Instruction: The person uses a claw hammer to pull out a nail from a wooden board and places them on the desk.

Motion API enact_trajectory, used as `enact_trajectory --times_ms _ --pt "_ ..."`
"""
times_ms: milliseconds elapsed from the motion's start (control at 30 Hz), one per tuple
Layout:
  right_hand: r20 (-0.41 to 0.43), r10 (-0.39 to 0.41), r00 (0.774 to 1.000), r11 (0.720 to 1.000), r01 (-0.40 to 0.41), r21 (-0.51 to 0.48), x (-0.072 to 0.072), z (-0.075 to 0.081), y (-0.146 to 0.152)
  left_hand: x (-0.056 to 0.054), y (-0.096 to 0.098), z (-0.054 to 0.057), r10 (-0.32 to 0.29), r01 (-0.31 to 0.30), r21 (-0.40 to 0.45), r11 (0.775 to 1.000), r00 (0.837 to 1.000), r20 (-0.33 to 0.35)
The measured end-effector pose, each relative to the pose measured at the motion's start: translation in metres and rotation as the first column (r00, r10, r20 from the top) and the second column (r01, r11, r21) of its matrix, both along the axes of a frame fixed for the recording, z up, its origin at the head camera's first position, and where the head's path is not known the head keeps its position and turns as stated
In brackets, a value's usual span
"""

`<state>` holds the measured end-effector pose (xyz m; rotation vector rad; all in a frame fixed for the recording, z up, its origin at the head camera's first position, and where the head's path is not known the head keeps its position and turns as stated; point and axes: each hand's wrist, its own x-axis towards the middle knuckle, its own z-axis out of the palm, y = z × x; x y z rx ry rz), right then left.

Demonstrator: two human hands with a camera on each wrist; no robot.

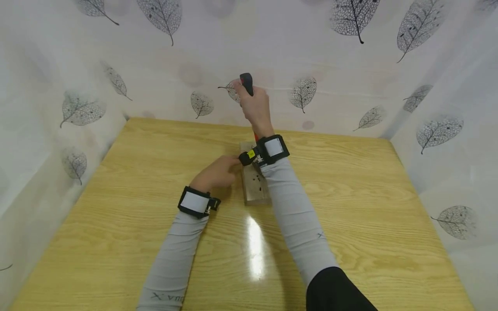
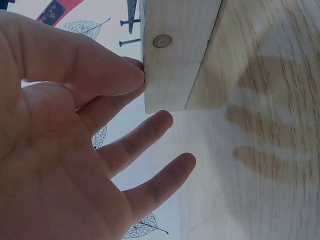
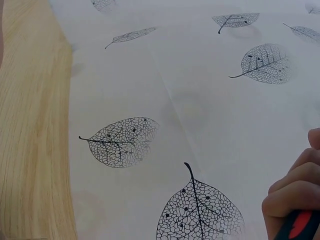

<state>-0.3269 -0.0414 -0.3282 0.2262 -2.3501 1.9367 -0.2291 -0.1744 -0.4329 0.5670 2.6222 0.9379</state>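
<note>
Right by the left fingers [image 2: 139, 144] lies the nail-studded wooden block [image 2: 172, 75].

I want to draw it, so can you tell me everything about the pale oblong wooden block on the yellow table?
The pale oblong wooden block lies on the yellow wood-grain table, its length running front to back. Thin dark nails stick up from its top, and one side shows a round brownish spot. The bare left hand seems to touch its top edge. In the head view, the grey right sleeve hides part of it.
</note>
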Motion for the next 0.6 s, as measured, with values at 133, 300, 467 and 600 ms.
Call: enact_trajectory --times_ms 133,300,467,600 --pt "-0.02 -0.001 1.0 0.999 0.0 -0.038 -0.001 0.002 0.001 0.0 0.001 0.002 0.006 -0.006 0.002 1.0 1.0 -0.002" --pt "-0.051 0.0 0.999 0.997 -0.004 -0.073 0.002 0.003 -0.001 0.001 0.001 0.002 0.036 -0.036 -0.006 0.999 0.999 -0.002" --pt "-0.089 -0.019 0.996 0.996 0.011 -0.089 0.006 0.002 0.0 0.003 0.002 0.003 0.045 -0.045 -0.018 0.999 0.999 -0.003" --pt "-0.158 -0.052 0.986 0.991 0.031 -0.132 0.014 0.002 0.009 0.003 0.003 0.004 0.012 -0.012 -0.039 0.999 1.0 -0.008"
